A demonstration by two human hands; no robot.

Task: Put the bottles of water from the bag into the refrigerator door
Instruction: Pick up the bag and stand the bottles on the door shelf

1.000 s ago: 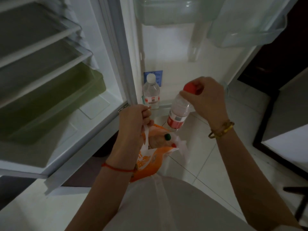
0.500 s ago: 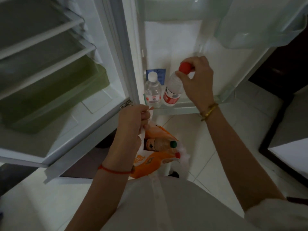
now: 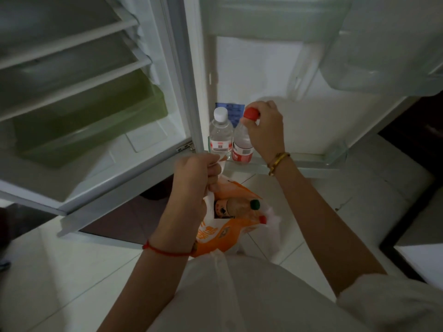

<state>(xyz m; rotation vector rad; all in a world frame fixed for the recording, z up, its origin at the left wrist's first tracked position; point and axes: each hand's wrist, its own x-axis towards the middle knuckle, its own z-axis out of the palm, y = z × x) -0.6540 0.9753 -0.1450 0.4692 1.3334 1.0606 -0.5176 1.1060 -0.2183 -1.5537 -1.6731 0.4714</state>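
Observation:
A clear water bottle with a red cap (image 3: pixel 242 142) stands upright in the bottom shelf of the open refrigerator door (image 3: pixel 311 161). My right hand (image 3: pixel 263 128) grips it by the neck just under the cap. Touching its left side is a white-capped water bottle (image 3: pixel 220 135) on the same shelf. My left hand (image 3: pixel 194 178) holds up the handles of an orange and white plastic bag (image 3: pixel 223 233). Inside the bag lie a bottle with a green cap (image 3: pixel 239 206) and a small red cap (image 3: pixel 263 219).
The refrigerator body at left holds white shelves (image 3: pixel 72 61) and a green drawer (image 3: pixel 91 125). Clear upper door bins (image 3: pixel 374 56) hang overhead at the right. A white tiled floor (image 3: pixel 359 188) lies below, with a dark cabinet (image 3: pixel 419 248) at the right edge.
My right hand carried the red-capped bottle up from above the bag into the bottom door shelf and set it upright beside the white-capped bottle. My left hand kept holding the bag.

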